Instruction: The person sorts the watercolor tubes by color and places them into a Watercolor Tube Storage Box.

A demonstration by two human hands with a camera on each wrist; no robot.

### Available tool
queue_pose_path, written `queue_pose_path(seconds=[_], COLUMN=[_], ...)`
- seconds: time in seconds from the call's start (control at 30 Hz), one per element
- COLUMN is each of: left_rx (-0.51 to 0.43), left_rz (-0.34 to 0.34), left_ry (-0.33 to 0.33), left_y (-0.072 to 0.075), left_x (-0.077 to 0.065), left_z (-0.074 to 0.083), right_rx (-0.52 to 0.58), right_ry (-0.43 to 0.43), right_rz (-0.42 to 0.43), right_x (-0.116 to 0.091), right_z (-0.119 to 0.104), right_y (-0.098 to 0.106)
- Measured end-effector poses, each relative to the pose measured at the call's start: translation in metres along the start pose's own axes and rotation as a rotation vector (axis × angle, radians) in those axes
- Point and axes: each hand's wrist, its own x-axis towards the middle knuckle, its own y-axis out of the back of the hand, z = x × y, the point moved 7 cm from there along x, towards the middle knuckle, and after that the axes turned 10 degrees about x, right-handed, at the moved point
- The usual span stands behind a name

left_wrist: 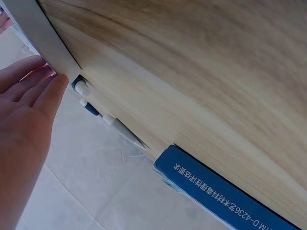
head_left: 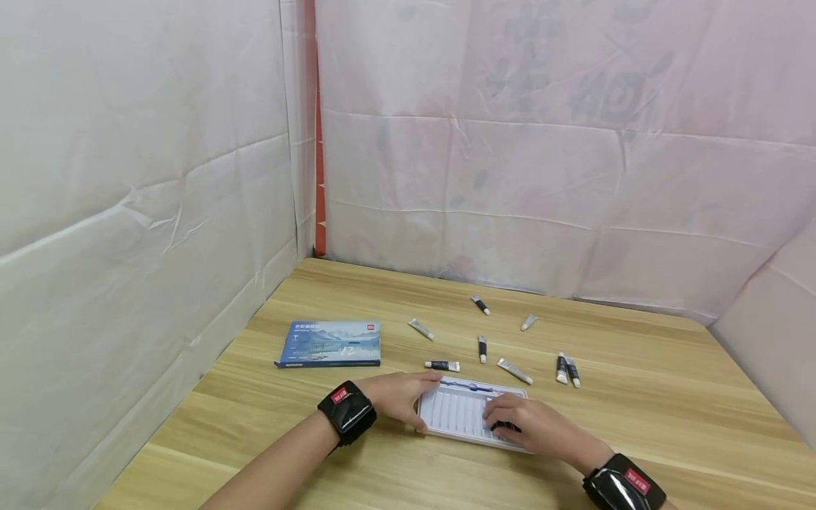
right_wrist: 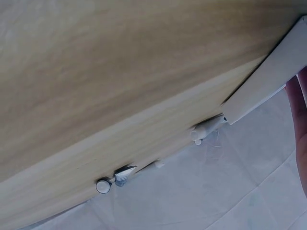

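Eight loose tubes (head_left: 482,349) lie on the worktop (head_left: 382,471) beyond the white slotted tray (head_left: 455,416), whose left end sits between the thumb and fingers of the left grip (head_left: 401,398), while the right grip (head_left: 534,426) is curled over the tray's right part, seemingly pinching a dark tube (head_left: 506,426) that its fingers largely hide. Pressing down off-centre, or easing the left hold, could make the tray skid or tip; a tube released askew might lie across the slots, and stray left fingers could knock the nearest tube (head_left: 442,366) rolling.
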Motion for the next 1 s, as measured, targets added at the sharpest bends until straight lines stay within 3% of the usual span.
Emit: queue_pose_path(seconds=[0.6, 0.8, 0.9, 1.0], left_rx=[-0.012, -0.016, -0.016, -0.011], left_rz=[0.002, 0.008, 0.01, 0.009], left_ry=[0.014, 0.004, -0.003, 0.001], left_y=[-0.001, 0.0, 0.001, 0.002], left_x=[0.0, 0.0, -0.001, -0.002], left_z=[-0.002, -0.002, 0.0, 0.001], right_rx=[-0.011, 0.022, 0.034, 0.005], right_ry=[-0.016, -0.027, 0.0, -0.041], right_rz=[0.016, -0.019, 0.021, 0.041], right_x=[0.0, 0.013, 0.023, 0.036], right_z=[0.001, 0.002, 0.008, 0.02], right_y=[-0.002, 0.005, 0.015, 0.023])
